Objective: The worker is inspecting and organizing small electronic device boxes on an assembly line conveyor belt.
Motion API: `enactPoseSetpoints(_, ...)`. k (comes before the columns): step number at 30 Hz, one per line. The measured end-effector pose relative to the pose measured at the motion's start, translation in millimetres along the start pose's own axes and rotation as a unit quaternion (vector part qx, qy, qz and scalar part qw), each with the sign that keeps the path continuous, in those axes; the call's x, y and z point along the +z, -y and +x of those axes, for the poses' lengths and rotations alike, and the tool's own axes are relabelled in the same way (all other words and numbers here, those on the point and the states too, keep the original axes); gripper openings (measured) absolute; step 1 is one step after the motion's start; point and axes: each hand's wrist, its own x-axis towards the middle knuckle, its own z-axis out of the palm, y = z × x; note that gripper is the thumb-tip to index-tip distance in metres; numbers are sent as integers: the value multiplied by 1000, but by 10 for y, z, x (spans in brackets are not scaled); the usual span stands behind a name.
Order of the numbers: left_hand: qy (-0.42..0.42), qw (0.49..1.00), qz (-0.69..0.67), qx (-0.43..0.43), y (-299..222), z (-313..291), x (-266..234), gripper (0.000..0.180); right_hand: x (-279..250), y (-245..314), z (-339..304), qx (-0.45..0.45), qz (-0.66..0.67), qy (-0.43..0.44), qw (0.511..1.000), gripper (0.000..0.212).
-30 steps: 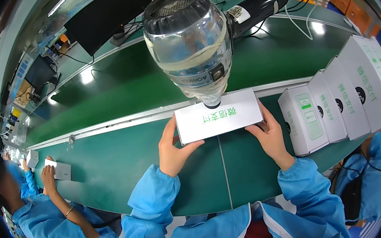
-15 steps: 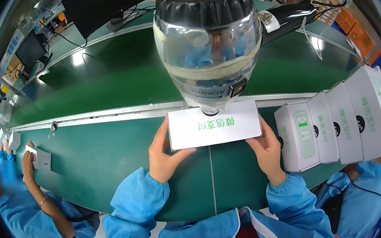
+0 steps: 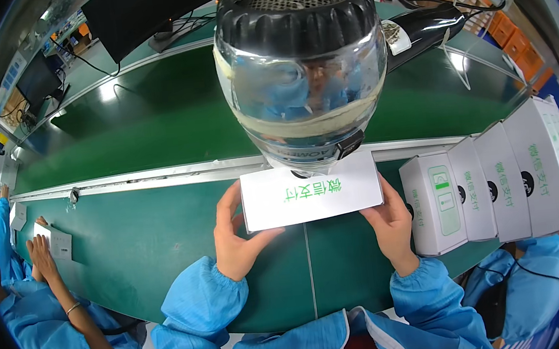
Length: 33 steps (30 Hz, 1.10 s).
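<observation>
Between my two hands is a white cardboard box (image 3: pixel 313 205) with green printing, its right end tipped slightly farther away than its left. My left hand (image 3: pixel 237 237) grips the left end, thumb along the near edge and fingers on the side. At the right end, my right hand (image 3: pixel 392 226) holds on in the same way. A hair dryer (image 3: pixel 304 83) with a shiny body and black grille hangs over the box, nozzle down, hiding part of its far edge. Whether the nozzle touches the box I cannot tell.
Several similar white boxes (image 3: pixel 433 209) stand in a row on the green table (image 3: pixel 143 236) to the right. Beyond a metal rail (image 3: pixel 177 174) runs a dark green surface. At left, a co-worker's hands (image 3: pixel 44 257) are at a small white box (image 3: pixel 60 242). Another person sits at right.
My hands have brought the box slightly nearer and left, and it has turned a little. The co-worker's second hand now shows beside their box.
</observation>
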Motion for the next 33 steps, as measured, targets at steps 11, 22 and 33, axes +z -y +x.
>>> enactPoseSetpoints(11,2,1000,-22,-2,-108,39,29,117,0,5,-10,10,-26,-19,999,62)
enactPoseSetpoints(22,-8,1000,-12,1,-69,41,53,116,-1,15,16,-1,-21,-20,1000,61)
enactPoseSetpoints(33,-8,1000,-2,-1,-105,42,52,115,19,-20,27,-18,-13,-16,1000,62)
